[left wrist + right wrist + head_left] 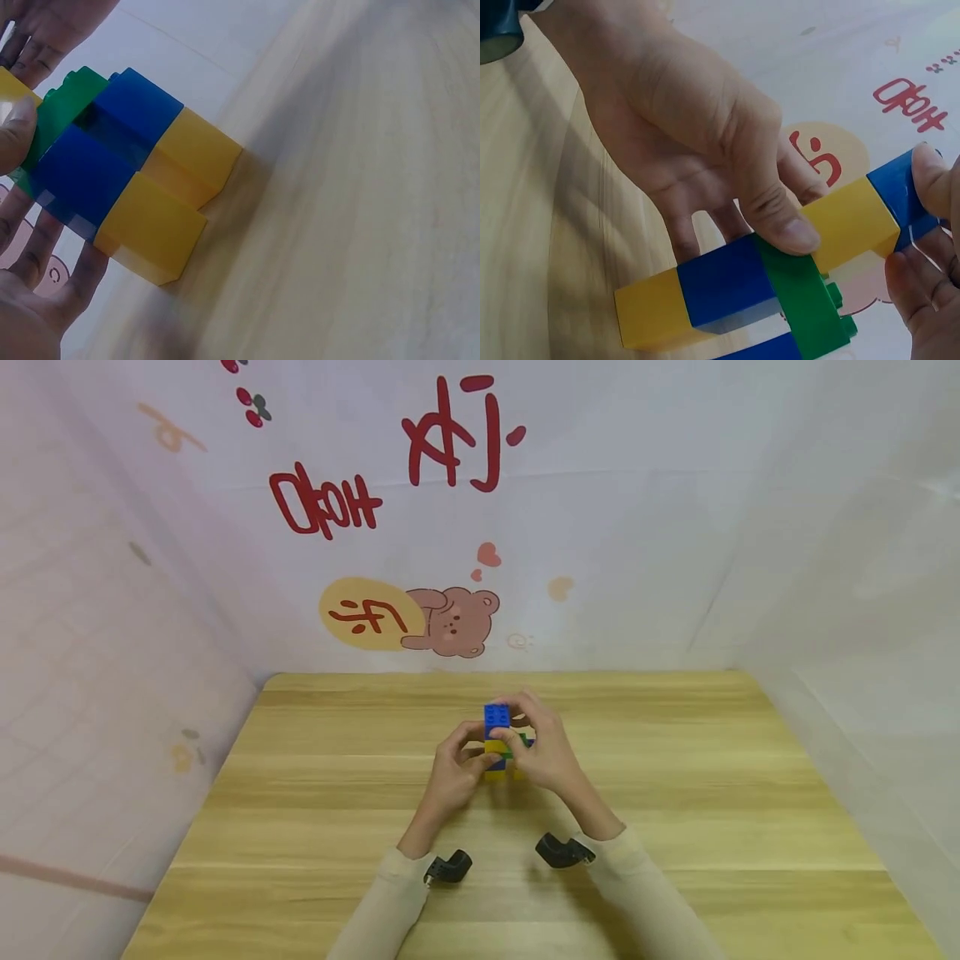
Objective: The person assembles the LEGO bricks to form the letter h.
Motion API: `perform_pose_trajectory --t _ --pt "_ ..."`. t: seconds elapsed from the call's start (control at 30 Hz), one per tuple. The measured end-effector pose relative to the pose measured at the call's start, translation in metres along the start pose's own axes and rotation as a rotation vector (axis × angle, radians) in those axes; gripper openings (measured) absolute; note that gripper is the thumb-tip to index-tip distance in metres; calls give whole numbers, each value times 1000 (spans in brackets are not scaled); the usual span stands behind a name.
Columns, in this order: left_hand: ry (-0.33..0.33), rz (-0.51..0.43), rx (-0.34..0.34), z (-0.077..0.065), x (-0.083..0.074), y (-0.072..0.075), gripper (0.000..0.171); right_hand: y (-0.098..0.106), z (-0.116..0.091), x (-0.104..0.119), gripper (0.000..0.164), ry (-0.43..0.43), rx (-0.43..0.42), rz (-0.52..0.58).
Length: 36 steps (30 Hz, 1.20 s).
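Observation:
A stack of toy building blocks stands between the two hands in the head view. It has two legs, each a yellow block [154, 229] under a blue block [86, 176]. A flat green brick [802, 304] spans both legs, with another yellow block [851, 221] above it at one end. The left hand [456, 768] grips the stack, its thumb across the green brick and upper yellow block, its fingers behind the lower blue one. At the top, the right hand [549, 752] pinches a blue block [497, 713] that meets the upper yellow block.
The blocks are at the wooden table [337, 827], toward its far side. Behind it hangs a white sheet [637, 552] with red writing and a printed bear [457, 622]. Each wrist wears a black camera mount [450, 866].

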<state>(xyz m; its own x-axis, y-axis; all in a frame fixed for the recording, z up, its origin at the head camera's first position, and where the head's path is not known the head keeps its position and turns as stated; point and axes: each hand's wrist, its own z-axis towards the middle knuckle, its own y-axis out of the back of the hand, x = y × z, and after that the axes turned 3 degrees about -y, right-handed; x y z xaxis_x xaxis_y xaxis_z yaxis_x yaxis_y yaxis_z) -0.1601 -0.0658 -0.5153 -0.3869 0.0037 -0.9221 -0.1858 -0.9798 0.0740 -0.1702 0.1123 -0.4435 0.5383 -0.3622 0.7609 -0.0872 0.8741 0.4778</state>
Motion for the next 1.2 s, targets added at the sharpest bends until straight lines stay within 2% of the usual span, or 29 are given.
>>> perform_pose_trajectory --t 0.27,0.53,0.77,1.0,1.2 --pt "-14 2 12 -1 1 -1 39 9 0 -7 40 -25 93 95" --pt "3 -18 19 -2 0 0 40 12 -2 -12 46 -63 145 113" --pt "2 -21 31 -3 4 0 42 14 -12 -32 45 -107 171 90" --pt "12 -17 36 -3 4 0 41 19 -20 -49 48 -165 197 146" --pt "33 -18 37 -2 6 0 41 22 -28 -63 54 -207 212 136"
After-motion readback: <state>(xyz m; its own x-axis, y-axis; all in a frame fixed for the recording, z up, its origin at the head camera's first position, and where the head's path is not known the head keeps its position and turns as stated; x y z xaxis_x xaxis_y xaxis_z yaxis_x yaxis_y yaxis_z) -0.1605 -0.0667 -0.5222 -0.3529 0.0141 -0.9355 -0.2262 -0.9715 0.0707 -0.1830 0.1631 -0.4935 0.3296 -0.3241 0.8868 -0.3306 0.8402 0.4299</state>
